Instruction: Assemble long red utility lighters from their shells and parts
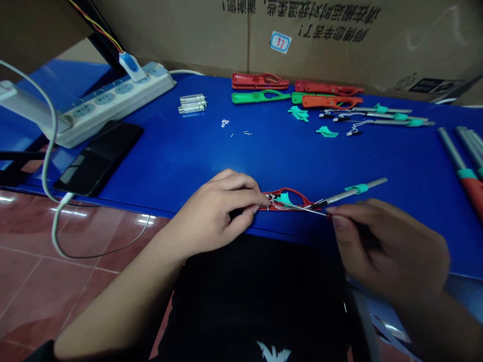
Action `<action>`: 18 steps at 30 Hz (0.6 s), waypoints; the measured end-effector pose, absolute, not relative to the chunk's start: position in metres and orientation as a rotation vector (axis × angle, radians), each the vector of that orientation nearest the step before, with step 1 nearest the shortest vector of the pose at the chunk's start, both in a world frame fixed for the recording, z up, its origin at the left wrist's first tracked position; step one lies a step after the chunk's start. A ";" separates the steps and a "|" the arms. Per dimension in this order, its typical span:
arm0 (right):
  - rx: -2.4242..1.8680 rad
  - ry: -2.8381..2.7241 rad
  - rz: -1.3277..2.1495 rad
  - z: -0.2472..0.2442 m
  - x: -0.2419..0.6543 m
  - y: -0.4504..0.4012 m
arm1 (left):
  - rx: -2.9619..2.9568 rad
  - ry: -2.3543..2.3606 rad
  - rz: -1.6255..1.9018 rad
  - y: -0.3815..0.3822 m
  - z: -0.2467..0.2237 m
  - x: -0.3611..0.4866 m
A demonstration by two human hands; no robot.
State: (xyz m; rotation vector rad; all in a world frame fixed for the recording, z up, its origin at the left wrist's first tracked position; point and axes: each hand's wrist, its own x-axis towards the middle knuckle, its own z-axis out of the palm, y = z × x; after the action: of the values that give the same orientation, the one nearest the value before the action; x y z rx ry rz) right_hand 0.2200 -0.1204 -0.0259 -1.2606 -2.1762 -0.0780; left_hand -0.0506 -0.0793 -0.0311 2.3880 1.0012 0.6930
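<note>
An open red half-shell of a long-nosed lighter (305, 196) lies near the table's front edge. White wires and a teal trigger piece (283, 199) sit inside it. From its right end extends a metal tube (373, 184) with a teal clip around it. My left hand (222, 211) grips the shell's left end, with thumb and fingers closed on it and covering that part. Pinched in my right hand (388, 246) is a thin metal tool (315, 211), red near my fingertips, with its shaft reaching over the shell toward my left fingertips. Its exact tip is hard to make out.
Behind lie red and green half-shells (260, 96), an orange shell (332, 102), teal pieces (299, 113), wired metal tubes (400, 122) and clear cartridges (191, 103). Tiny pins (247, 133) are loose mid-table. At left are a power strip (113, 103) and phone (100, 158); cardboard (169, 35) stands behind.
</note>
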 end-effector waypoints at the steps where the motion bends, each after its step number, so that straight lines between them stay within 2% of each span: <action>1: -1.239 -2.187 -0.111 -0.026 0.221 -0.121 | 2.388 1.000 0.691 -0.079 -0.031 -0.051; 10: -1.259 -2.183 0.021 -0.025 0.218 -0.116 | 2.395 1.004 0.677 -0.079 -0.032 -0.051; 18: -1.549 -1.837 0.599 -0.033 0.227 -0.097 | 2.401 0.988 0.701 -0.080 -0.032 -0.051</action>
State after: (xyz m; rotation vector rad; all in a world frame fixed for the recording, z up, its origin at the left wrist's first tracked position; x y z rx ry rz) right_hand 0.2271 -0.0969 -0.0327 -1.5488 -1.8369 0.5991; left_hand -0.0511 -0.0800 -0.0315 2.4014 0.9876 0.7015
